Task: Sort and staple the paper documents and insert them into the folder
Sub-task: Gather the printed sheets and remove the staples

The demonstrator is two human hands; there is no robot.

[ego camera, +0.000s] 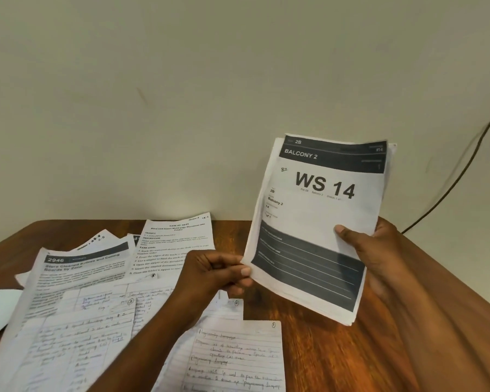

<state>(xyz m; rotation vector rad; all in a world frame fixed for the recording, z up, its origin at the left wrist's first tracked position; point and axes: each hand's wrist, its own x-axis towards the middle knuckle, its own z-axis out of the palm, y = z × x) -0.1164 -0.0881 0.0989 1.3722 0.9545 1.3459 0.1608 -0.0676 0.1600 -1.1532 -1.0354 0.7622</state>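
Both hands hold a paper stack up over the wooden table.

The stack (317,222), its top sheet headed "BALCONY 2" and "WS 14", is raised and tilted above the table (317,349). The right hand (376,250) grips its right edge, thumb on the front, fingers behind. The left hand (210,275) pinches the lower left corner between thumb and curled fingers. Loose sheets (79,306) lie spread on the table to the left, 1 handwritten page (238,360) nearest.
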